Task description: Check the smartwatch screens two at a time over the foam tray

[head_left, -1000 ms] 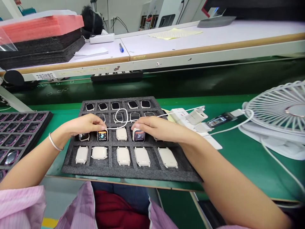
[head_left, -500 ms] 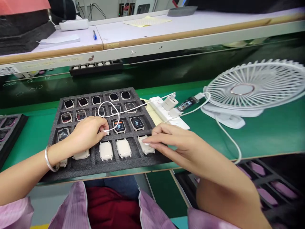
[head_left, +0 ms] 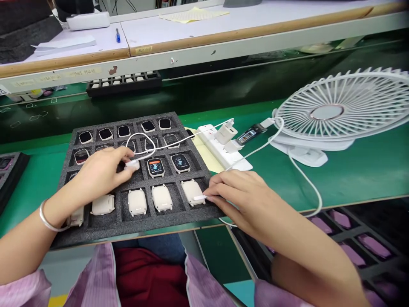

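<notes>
My left hand (head_left: 97, 172), with a bangle at the wrist, pinches the pale end of a white charging cable (head_left: 147, 138) over the middle of the black foam tray (head_left: 118, 219). A loop of that cable lies across the tray. To its right are two watches with lit screens, one a smartwatch (head_left: 156, 167) with an orange bar. My right hand (head_left: 244, 196) pinches the small white plug end of a second charging cable (head_left: 200, 197) by the back of a face-down smartwatch (head_left: 191, 187). Several more watches lie back-up in the front row; dark-screened ones fill the rear rows.
A white power strip (head_left: 220, 147) with adapters and a small USB meter (head_left: 251, 134) lies right of the tray. Beyond it stands a white fan (head_left: 338, 111). A raised shelf (head_left: 191, 42) runs along the back; trays of purple pieces (head_left: 353, 253) sit below right.
My left hand has lifted the cable end slightly up and left. My right hand's plug end has shifted slightly right and down on the face-down watch. The view has tilted slightly.
</notes>
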A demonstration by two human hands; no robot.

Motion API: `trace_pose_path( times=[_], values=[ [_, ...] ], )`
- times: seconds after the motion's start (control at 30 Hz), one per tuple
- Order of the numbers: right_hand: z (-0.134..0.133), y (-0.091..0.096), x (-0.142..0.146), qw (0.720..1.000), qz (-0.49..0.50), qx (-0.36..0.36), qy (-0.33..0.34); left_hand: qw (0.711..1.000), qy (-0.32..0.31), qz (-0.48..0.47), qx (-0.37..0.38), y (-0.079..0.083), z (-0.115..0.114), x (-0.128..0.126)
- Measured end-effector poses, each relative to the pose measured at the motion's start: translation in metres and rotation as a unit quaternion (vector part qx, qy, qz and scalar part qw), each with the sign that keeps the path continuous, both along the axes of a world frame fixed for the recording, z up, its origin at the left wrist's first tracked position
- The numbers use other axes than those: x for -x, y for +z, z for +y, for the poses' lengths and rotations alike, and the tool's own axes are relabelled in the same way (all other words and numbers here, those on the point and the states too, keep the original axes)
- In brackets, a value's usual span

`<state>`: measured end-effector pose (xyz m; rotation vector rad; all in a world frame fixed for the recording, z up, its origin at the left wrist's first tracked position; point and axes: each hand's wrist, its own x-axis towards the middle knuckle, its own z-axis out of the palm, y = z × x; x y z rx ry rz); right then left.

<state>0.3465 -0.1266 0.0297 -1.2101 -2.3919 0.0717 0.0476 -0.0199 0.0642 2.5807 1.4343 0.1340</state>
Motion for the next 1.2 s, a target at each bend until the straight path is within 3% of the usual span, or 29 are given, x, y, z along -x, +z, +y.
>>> trace_pose_path(
  times=[0.1, 0.23, 0.47, 0.7, 1.2],
  values=[
    [0.000, 0.006, -0.001, 0.999, 0.041, 0.021, 0.008, 0.990, -0.001, -0.121, 0.073, -0.003, 0.011, 0.009],
    [0.006, 0.004, -0.002, 1.000, 0.024, 0.007, -0.002, 0.981, -0.028, -0.134, 0.141, -0.008, 0.018, 0.013],
    [0.015, -0.015, 0.002, 0.996, -0.047, -0.051, -0.061, 0.988, -0.072, -0.082, 0.111, -0.012, 0.020, 0.015],
    [0.015, -0.015, 0.004, 0.996, -0.050, -0.037, -0.056, 0.990, -0.086, -0.042, 0.103, -0.013, 0.020, 0.013],
    [0.010, -0.018, 0.011, 0.993, -0.018, -0.048, -0.109, 0.988, -0.087, -0.058, 0.114, -0.012, 0.017, 0.010]
  ],
)
